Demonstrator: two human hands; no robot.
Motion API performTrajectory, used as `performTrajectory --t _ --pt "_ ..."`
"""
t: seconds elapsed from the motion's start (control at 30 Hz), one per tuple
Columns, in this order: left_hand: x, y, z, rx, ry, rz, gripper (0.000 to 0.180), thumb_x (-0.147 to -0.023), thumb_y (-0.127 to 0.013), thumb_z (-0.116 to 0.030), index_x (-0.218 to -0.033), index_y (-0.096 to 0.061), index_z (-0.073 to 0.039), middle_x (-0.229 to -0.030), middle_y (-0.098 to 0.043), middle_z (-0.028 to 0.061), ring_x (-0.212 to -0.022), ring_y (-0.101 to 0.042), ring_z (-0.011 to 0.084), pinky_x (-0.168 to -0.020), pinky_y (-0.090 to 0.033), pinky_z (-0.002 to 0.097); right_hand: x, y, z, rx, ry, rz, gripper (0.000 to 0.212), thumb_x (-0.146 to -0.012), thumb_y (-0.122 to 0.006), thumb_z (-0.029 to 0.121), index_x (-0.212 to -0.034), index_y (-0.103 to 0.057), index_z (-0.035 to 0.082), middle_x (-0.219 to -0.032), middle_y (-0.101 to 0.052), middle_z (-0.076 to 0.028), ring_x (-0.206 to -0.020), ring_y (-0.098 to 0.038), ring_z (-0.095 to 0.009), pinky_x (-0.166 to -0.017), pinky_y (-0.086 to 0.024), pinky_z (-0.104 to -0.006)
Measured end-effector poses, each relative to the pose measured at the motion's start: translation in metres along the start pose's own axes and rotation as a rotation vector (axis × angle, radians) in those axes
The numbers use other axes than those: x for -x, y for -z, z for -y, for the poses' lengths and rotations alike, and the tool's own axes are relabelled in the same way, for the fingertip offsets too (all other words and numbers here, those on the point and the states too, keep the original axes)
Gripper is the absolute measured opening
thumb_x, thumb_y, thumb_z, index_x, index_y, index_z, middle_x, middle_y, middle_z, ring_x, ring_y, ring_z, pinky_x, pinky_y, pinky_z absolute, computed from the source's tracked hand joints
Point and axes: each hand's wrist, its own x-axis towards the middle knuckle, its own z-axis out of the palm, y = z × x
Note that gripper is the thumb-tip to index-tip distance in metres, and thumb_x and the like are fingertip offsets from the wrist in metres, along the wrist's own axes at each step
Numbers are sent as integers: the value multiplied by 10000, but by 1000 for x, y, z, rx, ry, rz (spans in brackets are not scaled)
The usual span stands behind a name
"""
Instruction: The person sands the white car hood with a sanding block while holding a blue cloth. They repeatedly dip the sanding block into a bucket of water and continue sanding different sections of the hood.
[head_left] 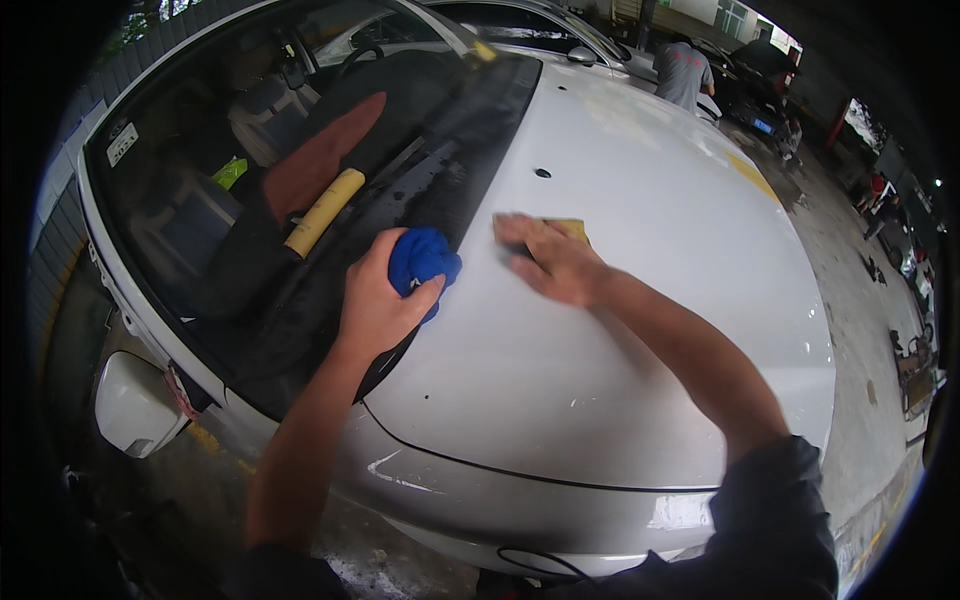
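Observation:
My left hand (378,300) grips a bunched blue cloth (422,256) at the rear edge of a white car's hood (620,330), next to the base of the windshield (300,200). My right hand (548,258) lies flat on the hood, pressing down a yellow pad (570,229) whose edge shows beyond the fingers. The two hands are a short distance apart.
A yellow rolled item (324,211) lies on the dashboard behind the glass. The car's white side mirror (135,405) juts out at lower left. A person in a grey shirt (684,73) stands beyond the hood near a dark car (762,95). Wet concrete floor (870,300) lies to the right.

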Motion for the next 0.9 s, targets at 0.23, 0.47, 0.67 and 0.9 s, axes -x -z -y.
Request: performTrajectory --t 0.23,0.47,0.67,0.9 --pt "15 14 5 -75 69 -52 568 -816 -851 -219 -1284 -616 2 -1149 -740 251 -1047 -747 407 -933 -584 433 57 -29 93 -2 270 141 640 -1136 -364 447 -1647 -314 63 -1742 -265 -124 -1626 -218 -287 -1324 -173 -487" --pt "-7 -7 -8 -17 5 -2 567 -829 -840 -219 -1295 -611 7 -1139 -739 253 -1034 -748 396 -934 -581 433 34 6 -47 58 -91 -99 584 -1121 -430 373 -1621 -377 78 -1707 -344 -141 -1610 -256 -310 -1313 -206 -461" --pt "14 11 4 -134 48 -36 568 -844 -834 -197 -1331 -600 -20 -1133 -744 229 -1020 -751 351 -937 -579 419 91 -8 57 -85 94 153 622 -1126 -432 437 -1649 -327 117 -1745 -251 -143 -1626 -211 -308 -1336 -141 -483" --pt "0 -3 -2 -68 -37 8 567 -854 -816 -220 -1333 -593 -12 -1125 -735 223 -1002 -742 348 -927 -574 424 74 20 -56 -33 -102 -71 556 -1140 -378 368 -1601 -408 59 -1708 -344 -138 -1623 -226 -281 -1322 -167 -445"
